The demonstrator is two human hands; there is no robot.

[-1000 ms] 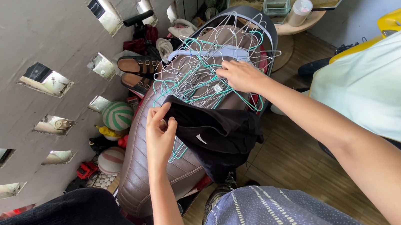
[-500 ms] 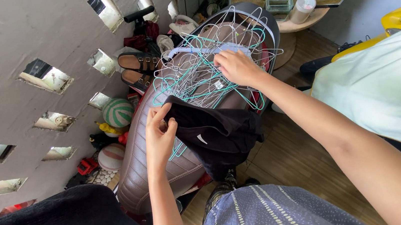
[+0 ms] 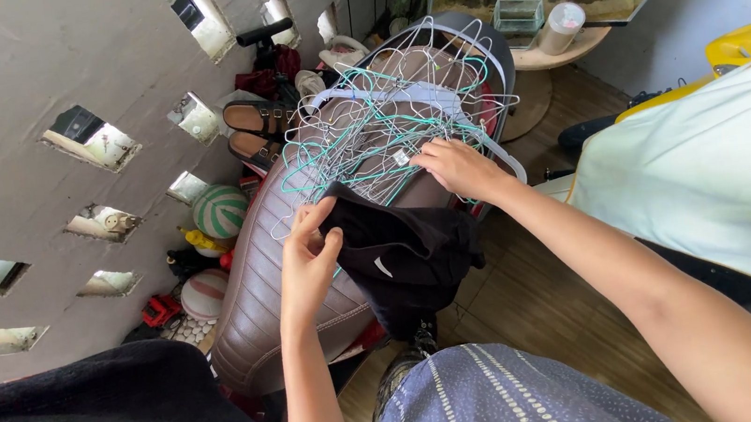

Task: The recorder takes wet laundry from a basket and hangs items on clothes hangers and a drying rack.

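Item: black folded cloth garment (image 3: 404, 253), draped over the near right edge of the long brown ribbed leather seat (image 3: 258, 300); its long axis runs from our left hand down toward the wood-plank floor (image 3: 537, 306), free end hanging.

Our left hand (image 3: 306, 261) pinches the garment's upper corner between thumb and fingers, as half a second ago.

Beyond that grip lies the tangled heap of teal and white wire hangers (image 3: 384, 116). Our right hand (image 3: 457, 169) has drawn back from the heap's middle to its near right edge; fingers curl on a wire there, though we cannot tell whether they close on it. The heap has shifted slightly.

Room: the grey pierced concrete wall (image 3: 49, 78) crowds the left of the grip; the floor right of the seat lies open.
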